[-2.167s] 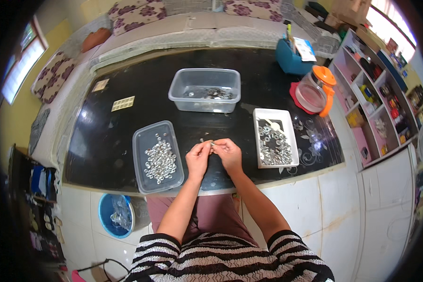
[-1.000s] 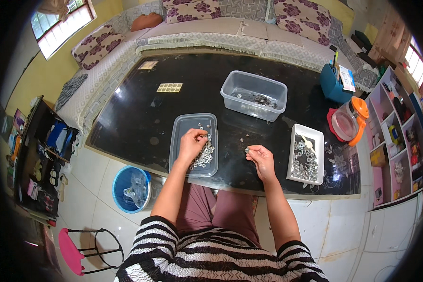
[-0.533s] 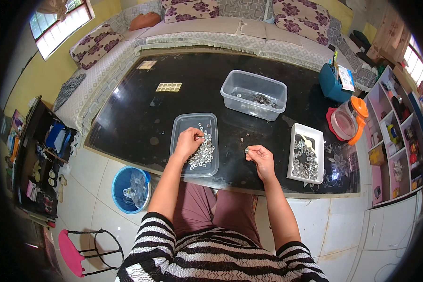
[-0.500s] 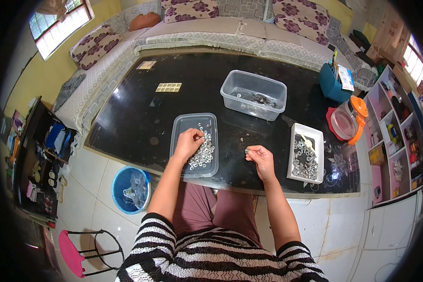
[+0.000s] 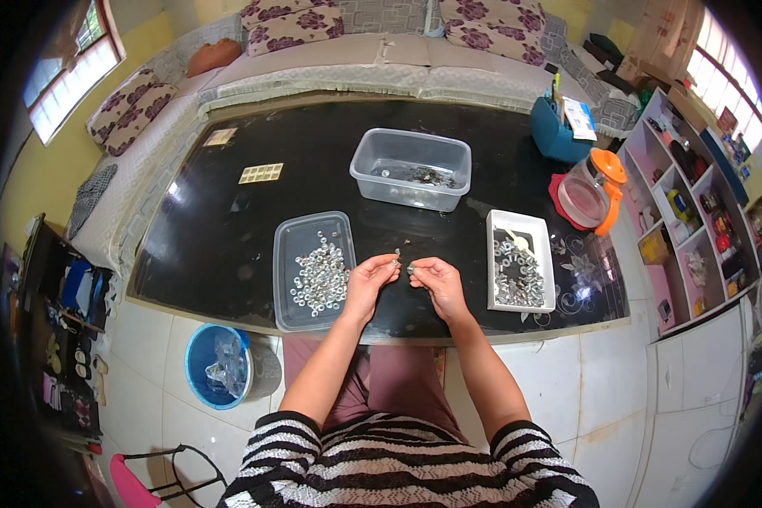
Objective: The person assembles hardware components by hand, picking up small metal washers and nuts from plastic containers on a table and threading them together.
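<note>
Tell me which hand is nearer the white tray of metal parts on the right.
Right. The right hand is just left of the white tray, with bare tabletop between them; the left hand is farther left, next to the grey tray.

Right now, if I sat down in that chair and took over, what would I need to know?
Left hand pinches a small metal piece at its fingertips; right hand pinches another. The two pieces are close but not joined, above the black table. Grey tray of loose silver parts sits left of the hands, white tray of parts right, clear tub behind with a few pieces inside. Both trays hold plenty, so lots is left.
</note>
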{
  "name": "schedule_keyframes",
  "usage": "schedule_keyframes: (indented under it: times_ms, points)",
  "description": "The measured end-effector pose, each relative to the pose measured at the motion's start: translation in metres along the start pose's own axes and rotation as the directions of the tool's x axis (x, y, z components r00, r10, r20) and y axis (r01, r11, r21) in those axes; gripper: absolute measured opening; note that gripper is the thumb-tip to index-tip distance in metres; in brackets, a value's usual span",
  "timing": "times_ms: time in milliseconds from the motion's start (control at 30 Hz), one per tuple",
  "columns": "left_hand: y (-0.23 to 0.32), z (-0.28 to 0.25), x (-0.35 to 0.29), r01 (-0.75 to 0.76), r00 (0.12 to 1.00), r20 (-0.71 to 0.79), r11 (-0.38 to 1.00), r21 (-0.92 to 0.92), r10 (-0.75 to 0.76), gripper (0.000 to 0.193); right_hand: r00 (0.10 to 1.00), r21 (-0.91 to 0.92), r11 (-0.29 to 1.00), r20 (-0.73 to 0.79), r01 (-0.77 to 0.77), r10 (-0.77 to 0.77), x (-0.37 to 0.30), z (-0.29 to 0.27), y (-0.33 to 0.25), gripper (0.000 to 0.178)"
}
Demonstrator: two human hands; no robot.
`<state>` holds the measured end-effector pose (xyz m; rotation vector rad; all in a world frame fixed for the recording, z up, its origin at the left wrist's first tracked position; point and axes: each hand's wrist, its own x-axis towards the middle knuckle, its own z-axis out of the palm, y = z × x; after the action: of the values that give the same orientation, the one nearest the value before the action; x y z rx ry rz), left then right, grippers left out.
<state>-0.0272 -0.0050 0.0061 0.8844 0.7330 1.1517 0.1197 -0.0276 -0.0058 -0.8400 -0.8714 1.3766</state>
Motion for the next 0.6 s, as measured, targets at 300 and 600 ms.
schedule_keyframes:
  times_ms: [300, 600]
  points:
    - [-0.015, 0.012, 0.006, 0.071, 0.997, -0.007, 0.987, -0.141, -0.072, 0.014, 0.999, -0.039, 0.999, -0.026, 0.03, -0.031, 0.003, -0.009, -0.003, 0.011]
    - [-0.023, 0.014, 0.009, 0.002, 0.998, -0.062, 0.997, -0.071, -0.006, 0.012, 0.997, -0.022, 0.997, -0.023, 0.076, -0.076, 0.002, -0.003, -0.002, 0.01]
